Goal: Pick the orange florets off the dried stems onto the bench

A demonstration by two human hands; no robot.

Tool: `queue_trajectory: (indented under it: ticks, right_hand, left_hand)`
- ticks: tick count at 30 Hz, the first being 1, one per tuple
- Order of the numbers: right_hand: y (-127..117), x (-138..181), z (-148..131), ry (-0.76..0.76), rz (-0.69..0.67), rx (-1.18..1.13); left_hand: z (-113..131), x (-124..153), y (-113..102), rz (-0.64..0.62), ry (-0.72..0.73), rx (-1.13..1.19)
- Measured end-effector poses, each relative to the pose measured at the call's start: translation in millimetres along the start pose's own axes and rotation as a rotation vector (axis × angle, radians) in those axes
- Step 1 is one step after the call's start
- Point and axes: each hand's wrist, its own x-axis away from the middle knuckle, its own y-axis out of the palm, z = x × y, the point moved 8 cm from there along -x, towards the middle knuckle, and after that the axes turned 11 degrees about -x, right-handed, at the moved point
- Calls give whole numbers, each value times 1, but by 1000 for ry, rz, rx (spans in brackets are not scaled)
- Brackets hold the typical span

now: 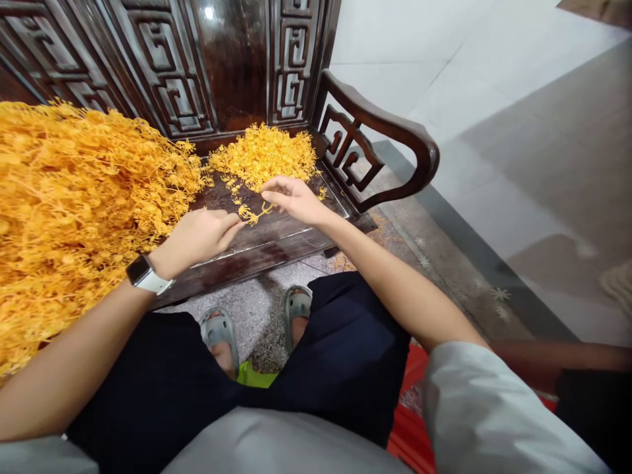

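A large heap of yellow-orange flower sprigs (89, 224) spreads at far left. Beside it, the left hand (200, 236), smartwatch (141, 270) at the wrist, pinches the flowered end of a branching sprig (253, 218) over the dark wooden tabletop (291, 232). Behind lies a smaller yellow pile (266, 155). The right hand (296, 199) pinches the sprig's stem; rightward curves a carved armrest (395, 125).

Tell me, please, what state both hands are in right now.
Left hand: closed, pinching a yellow sprig.
Right hand: closed, apparently on the same sprig's stem.
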Motion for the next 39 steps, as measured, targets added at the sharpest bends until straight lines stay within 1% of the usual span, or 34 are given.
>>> queue_trajectory:
  ticks: [2,4,7,9,11,13,15,17,18,19,20,21,22,24,25,26,27,28,29,31,32,33,34,35,37,39]
  right_hand:
    - [18,5,-11,-94,-154,112]
    - [32,11,-13,-103,-272,186]
    - [43,16,-6,-65,-353,202]
    - [44,13,-1,-57,-335,131]
    - [35,5,2,-49,-232,28]
    - [10,-5,5,-26,-36,-74]
    - [-31,-10,7,-3,235,-157]
    - [-79,-5,8,-23,513,-160]
    - [-97,-1,9,-30,587,-112]
    - [-108,1,12,-13,579,-38]
    - [-109,2,18,36,480,44]
    - [-101,2,30,121,295,118]
    - [-84,6,45,235,50,173]
    - [-43,29,72,456,-468,212]
    - [-26,42,78,520,-664,198]
    - [-14,48,76,535,-770,155]
    - [-8,45,68,497,-762,76]
    - [-9,34,55,415,-652,-31]
    - [-17,19,39,311,-469,-148]
    - [-47,0,12,134,-43,-336]
    - [-58,-3,4,93,123,-393]
    - [-64,-3,1,90,226,-431]
    - [-64,-3,1,117,273,-457]
    - [-60,-1,4,155,287,-477]
    - [-47,3,12,229,245,-476]
    - [-34,6,21,262,188,-407]
  left_hand:
    - [4,0,-2,14,18,-3]
    - [7,0,-1,19,38,0]
    - [15,0,1,32,84,23]
    - [22,1,1,40,122,53]
    - [28,3,-2,50,142,96]
    - [31,5,-7,59,143,140]
    - [32,8,-13,68,141,162]
    - [30,13,-16,63,142,167]
    - [27,15,-17,62,127,164]
    - [22,18,-17,62,96,160]
    - [15,20,-15,59,64,154]
    - [8,22,-13,52,29,145]
    - [0,23,-10,42,-4,132]
    - [-14,24,-2,9,-49,105]
    - [-19,24,2,-13,-59,92]
    - [-23,22,6,-32,-62,79]
    - [-26,20,9,-49,-62,66]
    - [-27,18,11,-64,-59,53]
    - [-27,16,13,-76,-56,42]
    - [-24,11,15,-88,-44,33]
    - [-21,8,15,-88,-37,36]
    - [-18,6,15,-86,-28,41]
    - [-16,3,15,-81,-21,48]
    - [-14,1,15,-73,-21,56]
    - [-13,-3,13,-51,-55,88]
    - [-15,-6,12,-28,-120,180]
